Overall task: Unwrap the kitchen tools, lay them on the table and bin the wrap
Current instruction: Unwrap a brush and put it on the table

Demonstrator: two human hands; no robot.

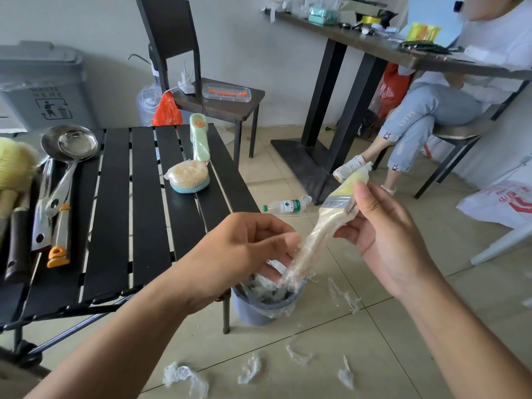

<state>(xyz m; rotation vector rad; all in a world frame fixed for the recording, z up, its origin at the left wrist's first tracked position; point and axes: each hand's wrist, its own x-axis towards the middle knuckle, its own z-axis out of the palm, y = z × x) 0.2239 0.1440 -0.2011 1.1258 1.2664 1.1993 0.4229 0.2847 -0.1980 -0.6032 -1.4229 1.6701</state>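
The brush point(335, 207) is in the air to the right of the table point(146, 203), tilted, with its yellow handle pointing up and away and its bristles pointing down toward the small bin point(250, 315). The right hand point(385, 240) grips it at the grey metal band, thumb on top and fingers underneath. The left hand point(244, 249) is apart from the right. Its fingers pinch the clear wrap point(293, 263), which stretches off the bristle end and trails into the mouth of the bin. The bin stands on the floor right at the near right corner of the table, beside the table leg.

On the table, a wrapped sponge point(188, 177) and a wrapped green tool point(200, 139) lie near the far right edge. Two ladles point(74, 145) and an orange-handled tool point(59, 246) lie along the left side. The middle slats between the two groups are bare.

Scraps of wrap point(185, 375) are scattered over the tiles in front of and to the right of the bin. A water bottle point(285, 206) lies on the floor beyond it. Further back are a dark chair point(218, 108), a big grey waste bin point(43, 84) against the wall, and a seated person point(431, 110) at a desk to the right.
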